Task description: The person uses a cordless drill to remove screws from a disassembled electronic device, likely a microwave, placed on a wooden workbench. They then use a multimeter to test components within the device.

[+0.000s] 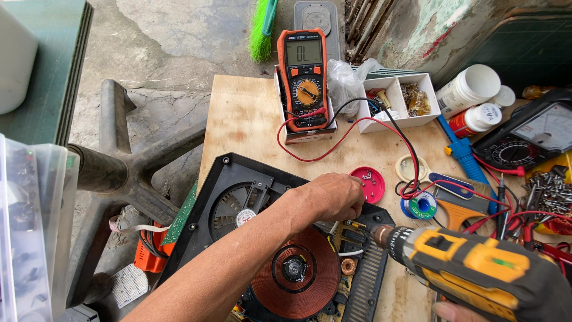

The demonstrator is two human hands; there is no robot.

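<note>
Left hand (330, 197) curled, fingertips pinching at circuit board (351, 235) inside opened induction cooker (238, 203) on counter (244, 113). Right hand (459, 311) gripping yellow cordless drill (476, 262), bit aimed at board beside copper coil (296, 269).

Bare table (244, 119) is lying open left of the meter (304, 80), giving free passage. The cooker (268, 238) is filling the near left side. Red and black leads (381, 128) are looping across the middle toward the dish (370, 183). Tools and screws (548, 191) are crowding the right edge, beside the drill (476, 268).
</note>
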